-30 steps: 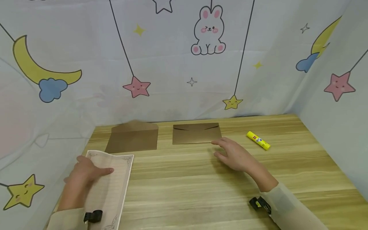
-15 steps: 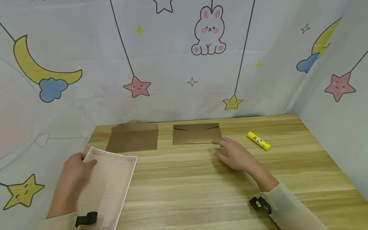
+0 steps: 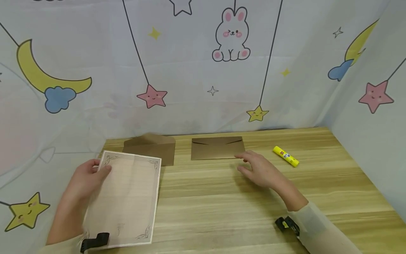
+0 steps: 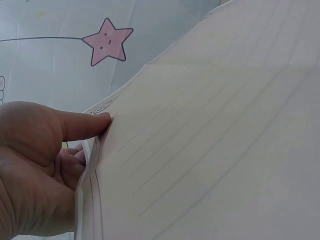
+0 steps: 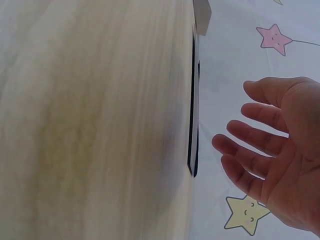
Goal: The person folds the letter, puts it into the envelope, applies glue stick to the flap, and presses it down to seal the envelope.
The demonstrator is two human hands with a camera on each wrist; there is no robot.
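My left hand (image 3: 87, 180) pinches the upper left edge of a cream sheet of letter paper (image 3: 127, 197) with ornate corners, thumb on its face. In the left wrist view, faint ruled lines run across the letter paper (image 4: 190, 140), and the fingers behind it are mostly hidden. A brown envelope (image 3: 165, 153) with its flap up lies behind the sheet, partly covered by it. My right hand (image 3: 261, 171) hovers over the table beside a second brown envelope (image 3: 217, 150). Its fingers are relaxed and hold nothing, as the right wrist view shows.
A yellow glue stick (image 3: 285, 156) lies on the wood-grain table (image 3: 222, 211), to the right of the second envelope. A white curtain (image 3: 190, 70) printed with stars, moons and a rabbit closes off the back and both sides.
The left hand has taken hold of the letter paper by its edge and raised it up and to the right, over part of the left envelope. My right hand stays nearly still.
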